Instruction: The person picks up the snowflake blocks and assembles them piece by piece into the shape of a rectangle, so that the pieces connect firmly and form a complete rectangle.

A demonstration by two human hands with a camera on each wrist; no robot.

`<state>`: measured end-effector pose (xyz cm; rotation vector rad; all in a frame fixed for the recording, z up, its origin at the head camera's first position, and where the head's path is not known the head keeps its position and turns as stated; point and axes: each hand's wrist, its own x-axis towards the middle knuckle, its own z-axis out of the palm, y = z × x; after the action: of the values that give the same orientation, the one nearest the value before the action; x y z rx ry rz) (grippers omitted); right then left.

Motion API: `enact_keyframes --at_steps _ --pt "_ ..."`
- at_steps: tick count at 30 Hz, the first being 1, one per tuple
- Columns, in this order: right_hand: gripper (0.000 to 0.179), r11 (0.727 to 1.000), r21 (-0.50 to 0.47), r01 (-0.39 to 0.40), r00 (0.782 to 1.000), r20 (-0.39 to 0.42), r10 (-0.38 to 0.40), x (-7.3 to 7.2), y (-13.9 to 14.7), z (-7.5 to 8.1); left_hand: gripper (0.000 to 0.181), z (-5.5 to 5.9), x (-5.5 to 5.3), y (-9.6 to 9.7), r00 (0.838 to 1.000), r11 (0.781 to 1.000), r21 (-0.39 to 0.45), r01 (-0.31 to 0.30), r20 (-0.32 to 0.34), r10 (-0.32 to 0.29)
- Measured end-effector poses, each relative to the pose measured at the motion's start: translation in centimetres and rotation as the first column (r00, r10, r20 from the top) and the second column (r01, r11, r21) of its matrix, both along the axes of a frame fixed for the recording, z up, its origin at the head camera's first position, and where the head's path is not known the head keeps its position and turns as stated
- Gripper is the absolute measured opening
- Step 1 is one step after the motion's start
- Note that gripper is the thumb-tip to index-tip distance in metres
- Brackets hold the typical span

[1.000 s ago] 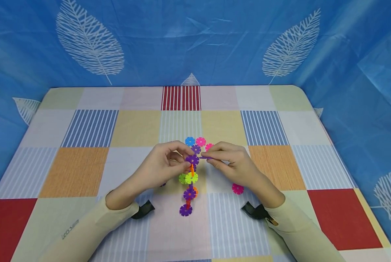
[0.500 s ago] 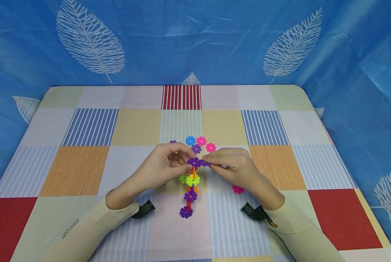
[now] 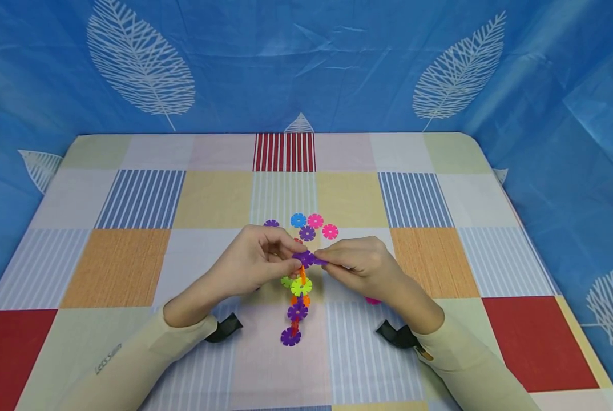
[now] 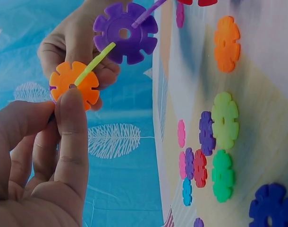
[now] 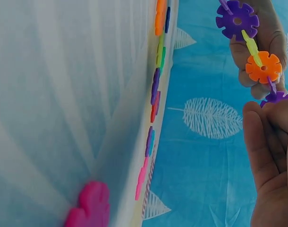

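A chain of slotted flower-shaped plastic discs hangs between my hands. In the head view my left hand (image 3: 255, 260) pinches its top purple disc (image 3: 304, 258) between thumb and fingers. My right hand (image 3: 370, 265) pinches another purple disc (image 3: 320, 262), seen nearly edge-on, right against that top disc. Below them run a yellow-green disc (image 3: 301, 286), an orange one partly hidden, a purple disc (image 3: 297, 311) and a purple end disc (image 3: 290, 337). In the left wrist view an orange disc (image 4: 71, 80) sits at the left fingertips. The right fingertips hold a purple disc (image 5: 277, 98) in the right wrist view.
Loose discs lie on the patchwork cloth (image 3: 219, 194) beyond the hands: blue (image 3: 298, 220), pink (image 3: 315, 221) and several others. Another pink disc (image 3: 372, 300) is half hidden under the right wrist. Black straps (image 3: 224, 329) stick out from both sleeves. A blue curtain (image 3: 306, 63) surrounds the table.
The right hand has brought its purple disc left and slightly down, from apart to against the chain's top disc. The chain has shifted slightly toward the near edge.
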<state>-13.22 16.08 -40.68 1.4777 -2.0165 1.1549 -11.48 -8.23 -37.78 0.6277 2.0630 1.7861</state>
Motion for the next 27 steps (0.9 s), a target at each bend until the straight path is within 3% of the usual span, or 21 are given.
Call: enact_keyframes --at_steps 10,18,27 --pt "0.018 1.000 0.022 0.012 1.000 0.011 -0.013 0.18 -0.11 -0.04 0.018 -0.04 -0.10 -0.15 1.000 1.000 0.010 0.006 -0.004 -0.006" --pt "0.021 0.995 0.052 0.083 0.996 0.010 -0.084 0.35 -0.18 -0.06 0.020 0.24 0.04 0.12 0.989 0.992 -0.108 -0.060 -0.140 0.044" --pt "0.015 0.995 0.041 0.096 0.995 -0.009 -0.095 0.50 -1.00 -0.07 0.021 -0.01 0.14 0.65 0.999 0.986 -0.160 -0.044 -0.038 0.038"
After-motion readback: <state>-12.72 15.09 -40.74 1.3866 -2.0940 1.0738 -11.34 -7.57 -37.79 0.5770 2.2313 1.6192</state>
